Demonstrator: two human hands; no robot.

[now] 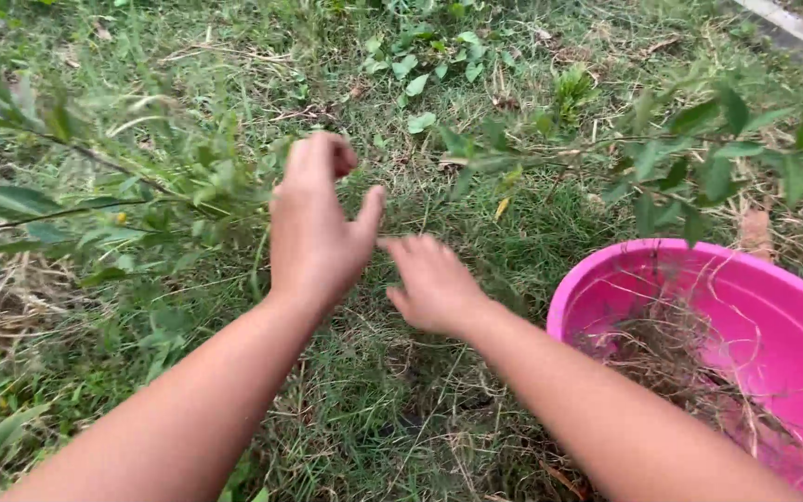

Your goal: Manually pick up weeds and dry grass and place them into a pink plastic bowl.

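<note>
A leafy branch lies left of the left hand, whose fingers are spread, grasping nothing. The right hand reaches down into the grass; its finger state cannot be determined. A pink basin holding dry roots sits right of it.

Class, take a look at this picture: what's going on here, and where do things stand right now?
A person reaches both bare hands out over a patch of grass. The left hand is raised by a leafy branch, fingers loosely open. The right hand is lower, just above the grass; neither holds anything visible. To the right, a pink basin holds dry roots and stalks.
</note>
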